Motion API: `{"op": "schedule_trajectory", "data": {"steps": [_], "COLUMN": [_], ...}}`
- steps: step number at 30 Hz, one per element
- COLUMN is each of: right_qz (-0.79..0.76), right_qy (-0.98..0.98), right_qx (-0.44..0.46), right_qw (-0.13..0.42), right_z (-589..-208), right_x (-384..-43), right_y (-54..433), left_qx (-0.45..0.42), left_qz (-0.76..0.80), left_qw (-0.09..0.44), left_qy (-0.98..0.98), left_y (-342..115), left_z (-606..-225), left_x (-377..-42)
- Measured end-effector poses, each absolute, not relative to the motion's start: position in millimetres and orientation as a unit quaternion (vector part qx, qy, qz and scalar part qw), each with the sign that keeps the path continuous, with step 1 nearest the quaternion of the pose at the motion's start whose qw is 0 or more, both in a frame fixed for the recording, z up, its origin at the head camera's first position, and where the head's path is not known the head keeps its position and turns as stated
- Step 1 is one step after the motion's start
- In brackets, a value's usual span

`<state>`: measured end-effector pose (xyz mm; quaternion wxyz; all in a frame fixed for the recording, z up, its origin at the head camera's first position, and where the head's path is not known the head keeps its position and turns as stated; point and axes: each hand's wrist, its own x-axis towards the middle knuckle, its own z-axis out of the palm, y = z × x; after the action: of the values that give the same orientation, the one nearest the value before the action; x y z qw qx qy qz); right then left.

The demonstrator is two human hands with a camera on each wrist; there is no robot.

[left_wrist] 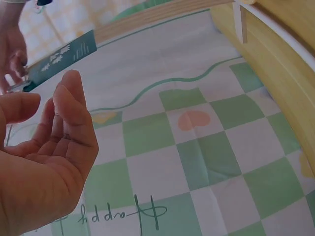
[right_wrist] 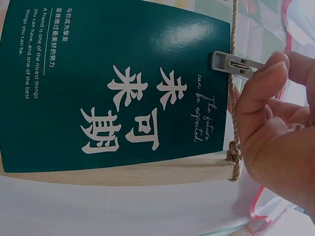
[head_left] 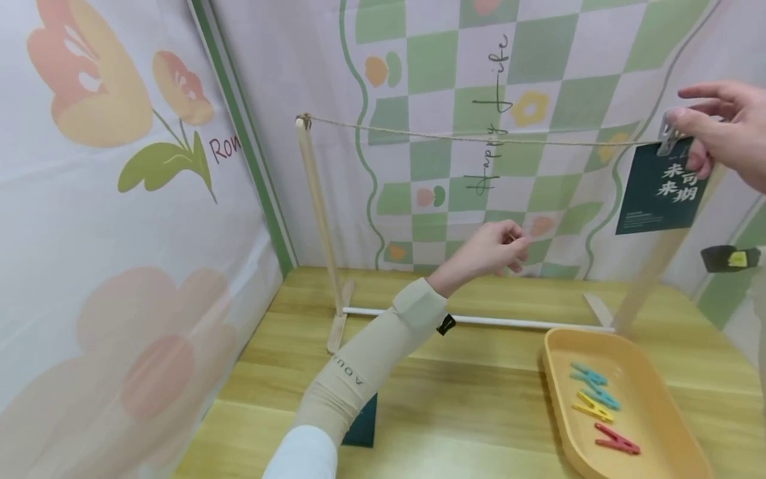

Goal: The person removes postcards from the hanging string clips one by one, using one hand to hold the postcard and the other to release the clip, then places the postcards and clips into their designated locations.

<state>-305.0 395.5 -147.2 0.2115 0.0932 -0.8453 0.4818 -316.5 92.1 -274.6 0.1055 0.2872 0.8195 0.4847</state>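
Observation:
At the right end of a twine line, my right hand pinches the tail of a grey clothespin between thumb and finger. The clothespin bites over the twine and the top edge of a dark green card with white characters, which hangs below the line. My left hand hovers in front of the backdrop, well below the twine, with loosely curled fingers and nothing in them. In the left wrist view, that card appears beyond my left hand.
Wooden posts and a white crossbar support the twine. An orange tray holds several plastic clothespins: blue, yellow and red. Another dark green card lies partly behind my left sleeve. A black clip shows beside that sleeve.

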Motion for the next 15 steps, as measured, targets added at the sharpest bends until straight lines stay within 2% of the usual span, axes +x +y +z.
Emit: {"op": "schedule_trajectory", "data": {"steps": [15], "right_qz": [0.552], "right_qy": [-0.804], "right_qx": [0.112], "right_qw": [0.191], "right_z": [-147], "right_x": [-311], "right_y": [403], "left_qx": [0.249], "left_qz": [0.484], "left_qw": [0.084], "left_qy": [0.835], "left_y": [155], "left_z": [-267], "left_x": [-312]}}
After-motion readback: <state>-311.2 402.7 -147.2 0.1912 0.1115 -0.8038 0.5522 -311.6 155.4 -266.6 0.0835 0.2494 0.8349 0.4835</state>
